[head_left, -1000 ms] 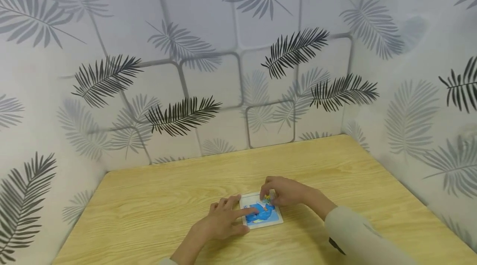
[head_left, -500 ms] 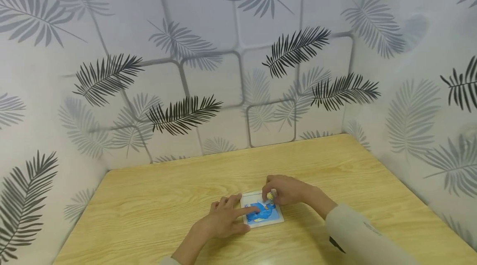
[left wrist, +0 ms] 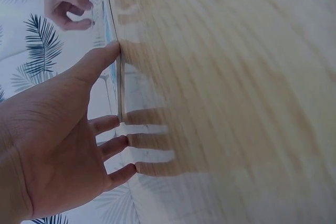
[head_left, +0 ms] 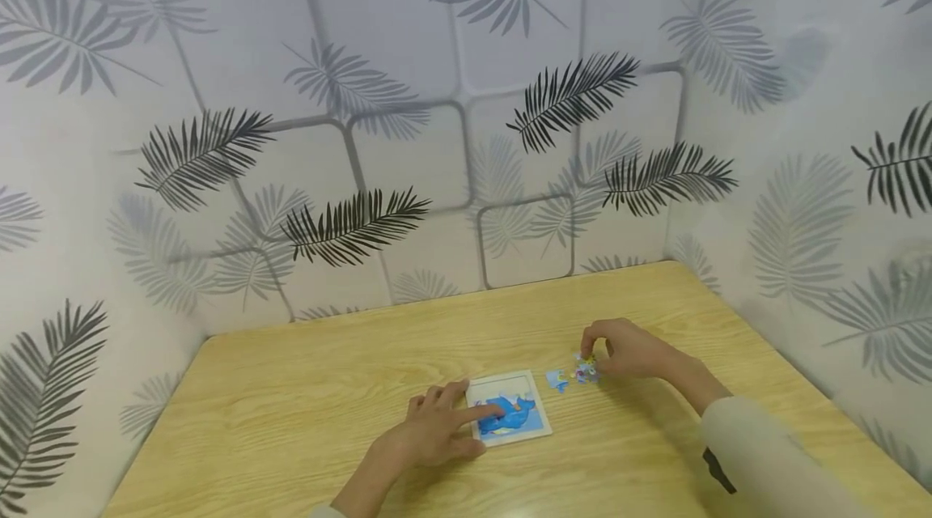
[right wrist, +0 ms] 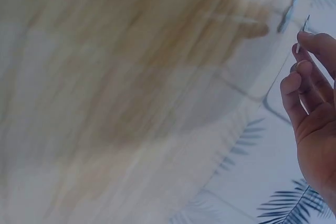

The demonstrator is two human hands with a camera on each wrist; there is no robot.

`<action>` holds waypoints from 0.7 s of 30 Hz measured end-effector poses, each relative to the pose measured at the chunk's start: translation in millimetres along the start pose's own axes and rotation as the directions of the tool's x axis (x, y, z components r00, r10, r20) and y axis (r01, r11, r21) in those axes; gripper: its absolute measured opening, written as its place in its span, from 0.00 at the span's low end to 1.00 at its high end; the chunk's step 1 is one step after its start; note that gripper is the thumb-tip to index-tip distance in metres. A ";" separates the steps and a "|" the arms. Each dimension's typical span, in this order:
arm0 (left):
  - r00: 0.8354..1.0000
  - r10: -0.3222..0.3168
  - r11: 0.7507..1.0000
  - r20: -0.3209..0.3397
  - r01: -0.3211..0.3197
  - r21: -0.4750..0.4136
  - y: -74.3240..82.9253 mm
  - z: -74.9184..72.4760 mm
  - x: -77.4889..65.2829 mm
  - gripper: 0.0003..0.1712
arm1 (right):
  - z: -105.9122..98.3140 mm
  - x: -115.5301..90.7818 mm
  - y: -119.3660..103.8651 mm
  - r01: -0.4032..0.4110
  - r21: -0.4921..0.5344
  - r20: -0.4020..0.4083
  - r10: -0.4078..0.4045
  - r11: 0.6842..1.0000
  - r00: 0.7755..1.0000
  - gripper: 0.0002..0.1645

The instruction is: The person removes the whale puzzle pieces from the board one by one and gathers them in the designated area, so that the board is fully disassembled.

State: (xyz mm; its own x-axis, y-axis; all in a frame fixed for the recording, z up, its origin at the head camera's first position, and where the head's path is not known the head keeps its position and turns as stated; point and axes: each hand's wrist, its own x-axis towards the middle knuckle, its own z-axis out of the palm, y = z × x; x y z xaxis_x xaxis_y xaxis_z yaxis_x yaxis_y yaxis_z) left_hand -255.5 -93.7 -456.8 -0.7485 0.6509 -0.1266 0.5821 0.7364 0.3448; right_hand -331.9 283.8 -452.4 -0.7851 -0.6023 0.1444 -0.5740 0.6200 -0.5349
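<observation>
While leaf-patterned walls [head_left: 418, 158] enclose the wood-grain table [head_left: 328, 388], a jigsaw tray [head_left: 517, 385] is apparently being unloaded

Since the tray lies about midway between the surface's left and right edges, well short of the far one, both hands reach it easily. The left hand [head_left: 434, 430] steadies it with relaxed, spread fingers: the index rests on the blue whale-like picture [head_left: 518, 414], the thumb sits by the near left corner, and other fingertips touch the far left corner and the table. The right hand [head_left: 629, 350] pinches a thin jigsaw piece [right wrist: 305, 23] between thumb and index, above a small piece cluster [head_left: 586, 372] that lies from the tray towards the surface's far right corner. One blue loose piece [head_left: 557, 380] is between cluster and tray.

The step looks like moving pieces out; the next move seems to call for lowering this one by the others and loosening the pinch.

Half a second ago the right hand was over the tray's far right corner; now that corner is uncovered and looks bare, while the left hand has stayed put.
</observation>
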 end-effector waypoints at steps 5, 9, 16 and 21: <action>1.000 -0.013 1.000 0.009 0.013 0.007 1.0 -0.4 1.7 0.31 | -10.8 -17.5 14.2 -0.023 -0.020 -0.002 0.023 1.000 1.000 0.12; 1.000 -0.018 1.000 0.003 0.018 -0.010 0.9 0.2 0.9 0.31 | -15.0 -25.4 22.5 -0.044 -0.019 0.000 0.044 0.999 0.999 0.13; 1.000 0.002 0.999 -0.010 -0.003 -0.036 2.1 -1.2 -1.4 0.30 | -14.1 -32.4 32.7 -0.071 -0.016 0.003 0.071 0.997 0.997 0.15; 0.999 0.022 0.998 -0.026 -0.023 -0.055 -1.2 2.1 -1.0 0.32 | -12.9 -31.4 30.5 -0.074 -0.043 0.003 0.074 0.996 0.997 0.15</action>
State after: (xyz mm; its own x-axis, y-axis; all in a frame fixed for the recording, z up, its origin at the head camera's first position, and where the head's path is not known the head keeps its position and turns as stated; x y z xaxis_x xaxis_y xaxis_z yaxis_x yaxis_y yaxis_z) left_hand -254.8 -94.9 -459.0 -0.7439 0.6616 -0.0948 0.5809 0.7101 0.3979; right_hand -327.8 328.1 -462.5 -0.8248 -0.5561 0.1021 -0.5239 0.6839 -0.5077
